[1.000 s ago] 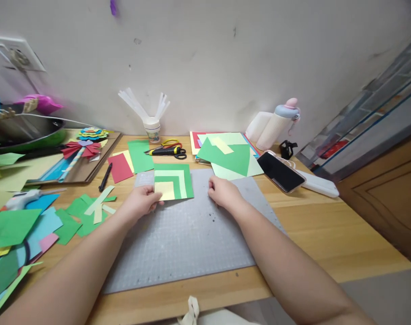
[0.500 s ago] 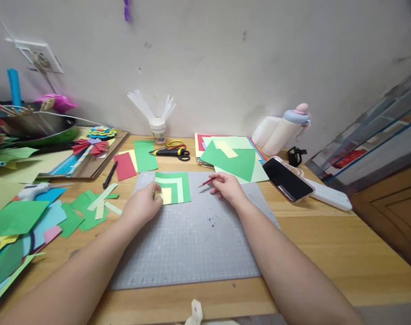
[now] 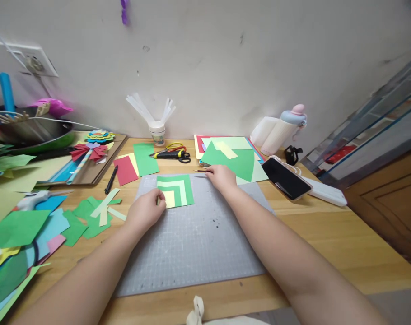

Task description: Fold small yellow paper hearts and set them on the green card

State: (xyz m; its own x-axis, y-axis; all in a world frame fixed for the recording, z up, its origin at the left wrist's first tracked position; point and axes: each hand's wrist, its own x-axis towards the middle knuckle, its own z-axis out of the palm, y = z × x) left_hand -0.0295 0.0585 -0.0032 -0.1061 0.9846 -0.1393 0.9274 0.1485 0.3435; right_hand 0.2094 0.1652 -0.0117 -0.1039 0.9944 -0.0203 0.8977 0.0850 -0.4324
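A green paper square [image 3: 178, 189] with pale green and yellow corner bands lies on the grey cutting mat [image 3: 192, 239]. My left hand [image 3: 145, 211] presses its near left corner, fingers curled onto the paper. My right hand [image 3: 221, 175] is at the mat's far edge, fingers pinched on a thin red pencil [image 3: 203, 171] that lies almost flat on the table, pointing left.
Scissors [image 3: 173, 154] and a paper cup of white strips [image 3: 157, 132] stand behind the mat. Coloured sheets [image 3: 232, 158], a phone [image 3: 284, 177] and a bottle [image 3: 282, 128] lie at the right. Paper scraps [image 3: 90, 216], a black pen [image 3: 111, 179] and a glue gun [image 3: 32, 198] cover the left.
My right hand picked up the red pencil, then moved it away to the mat's far edge and lowered it. My left hand stayed on the green square.
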